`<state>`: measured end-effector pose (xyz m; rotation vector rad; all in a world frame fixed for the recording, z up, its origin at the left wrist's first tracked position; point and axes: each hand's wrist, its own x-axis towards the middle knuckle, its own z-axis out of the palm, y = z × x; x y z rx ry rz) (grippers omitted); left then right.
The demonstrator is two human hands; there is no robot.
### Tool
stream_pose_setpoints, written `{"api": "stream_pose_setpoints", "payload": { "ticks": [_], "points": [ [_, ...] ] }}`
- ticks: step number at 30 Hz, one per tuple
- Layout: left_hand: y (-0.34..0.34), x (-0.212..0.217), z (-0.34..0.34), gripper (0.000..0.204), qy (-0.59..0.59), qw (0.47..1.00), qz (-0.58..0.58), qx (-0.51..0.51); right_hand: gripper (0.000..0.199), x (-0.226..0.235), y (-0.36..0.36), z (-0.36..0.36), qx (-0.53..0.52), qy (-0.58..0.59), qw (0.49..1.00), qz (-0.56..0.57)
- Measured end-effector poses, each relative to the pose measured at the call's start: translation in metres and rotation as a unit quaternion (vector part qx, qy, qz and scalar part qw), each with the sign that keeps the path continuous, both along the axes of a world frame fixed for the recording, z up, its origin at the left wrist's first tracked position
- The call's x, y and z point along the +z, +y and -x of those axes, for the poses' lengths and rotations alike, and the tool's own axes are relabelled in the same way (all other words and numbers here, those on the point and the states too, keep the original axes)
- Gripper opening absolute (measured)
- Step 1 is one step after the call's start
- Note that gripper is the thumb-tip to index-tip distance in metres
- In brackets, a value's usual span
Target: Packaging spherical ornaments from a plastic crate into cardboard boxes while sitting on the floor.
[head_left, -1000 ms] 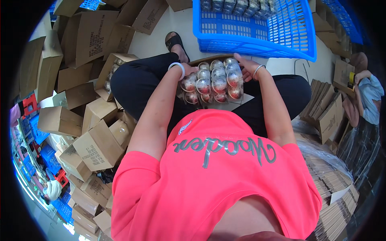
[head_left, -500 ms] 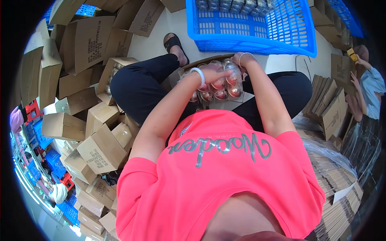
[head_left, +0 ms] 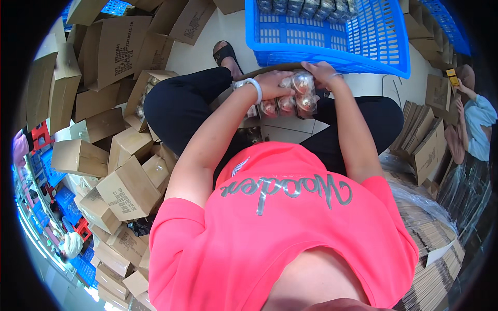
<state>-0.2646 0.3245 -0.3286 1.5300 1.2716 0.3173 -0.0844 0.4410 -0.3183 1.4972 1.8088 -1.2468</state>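
Between my bent legs I hold a clear plastic pack of shiny red-and-gold baubles. My left hand, with a white bangle at the wrist, lies over the pack's top left, its fingers curled onto the plastic. At the upper right corner my right hand grips the pack, with some fingers hidden behind it. The brown edge of a cardboard box shows just beyond the hands. Its inside is mostly hidden by my hands and the pack.
A blue plastic crate holding several wrapped packs stands just ahead. Open cartons crowd the left, one with baubles. Flattened cardboard is stacked at right. A co-worker at far right holds a yellow object.
The bauble pack has tilted and shifted slightly in my hands. My left hand has moved a little up and left, and my right hand has turned outward at its corner.
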Motion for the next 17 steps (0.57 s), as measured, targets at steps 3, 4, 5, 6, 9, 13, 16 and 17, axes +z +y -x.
{"api": "stream_pose_setpoints", "payload": {
  "ticks": [3, 4, 5, 6, 9, 13, 16, 17],
  "points": [
    [0.003, 0.010, -0.010, 0.084, 0.045, 0.999, -0.001, 0.023, 0.066, 0.033, -0.028, -0.013, -0.178, 0.133, 0.971, 0.094],
    [0.004, 0.013, -0.013, 0.084, 0.091, 0.996, 0.012, 0.020, 0.070, 0.028, -0.035, -0.018, -0.167, 0.216, 0.959, 0.072],
    [0.008, 0.015, -0.018, 0.084, 0.086, 0.996, 0.008, 0.012, 0.066, -0.010, -0.028, -0.034, -0.054, 0.229, 0.972, -0.007],
    [0.011, 0.012, -0.015, 0.085, 0.061, 0.996, 0.063, 0.023, 0.066, -0.018, -0.029, -0.032, -0.053, 0.228, 0.972, -0.007],
    [0.021, -0.004, -0.010, 0.086, 0.059, 0.994, 0.089, 0.032, 0.041, -0.019, -0.037, -0.018, 0.074, 0.224, 0.937, -0.256],
    [0.022, -0.017, -0.009, 0.070, 0.077, 0.993, 0.074, 0.052, 0.036, -0.019, -0.045, -0.001, 0.054, 0.103, 0.935, -0.334],
    [0.024, -0.017, -0.013, 0.068, 0.139, 0.989, 0.029, 0.044, 0.035, -0.030, -0.042, -0.006, 0.119, 0.184, 0.876, -0.430],
    [0.023, -0.017, -0.014, 0.068, 0.155, 0.987, 0.020, 0.047, 0.034, -0.031, -0.041, -0.005, 0.120, 0.172, 0.888, -0.409]
  ]
}}
